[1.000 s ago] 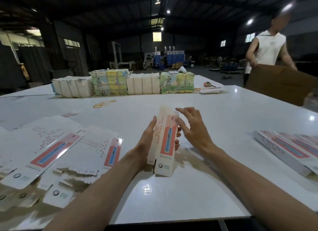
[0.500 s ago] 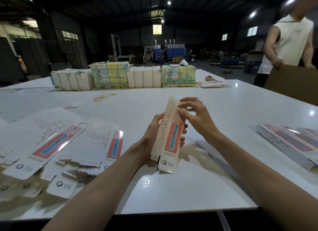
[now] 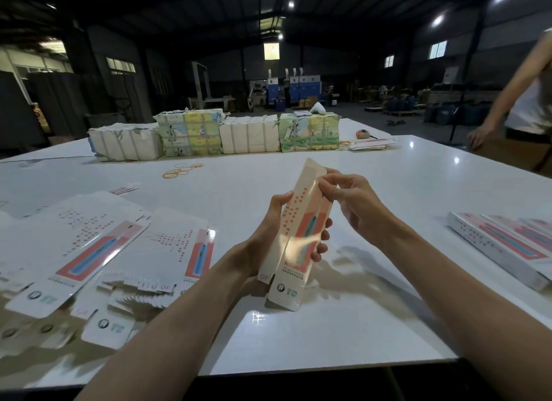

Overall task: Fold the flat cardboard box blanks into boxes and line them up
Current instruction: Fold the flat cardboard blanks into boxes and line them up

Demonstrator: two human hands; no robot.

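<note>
A long narrow white box [image 3: 300, 239] with a red and blue stripe stands tilted above the white table [image 3: 343, 311], partly folded, its bottom flap hanging open. My left hand [image 3: 268, 236] grips its middle, thumb on the left face and fingers wrapped round the right side. My right hand [image 3: 346, 200] pinches the upper right edge near the top flap. Flat blanks [image 3: 104, 251] with the same print lie fanned out at the left. Finished boxes [image 3: 504, 245] lie side by side at the right edge.
Wrapped bundles of stacked packs [image 3: 215, 135] run along the far side of the table, with yellow rubber bands [image 3: 180, 170] in front of them. A person [image 3: 525, 96] stands at the far right over a brown cardboard sheet [image 3: 513, 156]. The table's near edge runs below my forearms.
The box has risen and tilted more upright in my hands. My right hand moved from open beside it to pinching its upper edge. The person at the right shifted further right.
</note>
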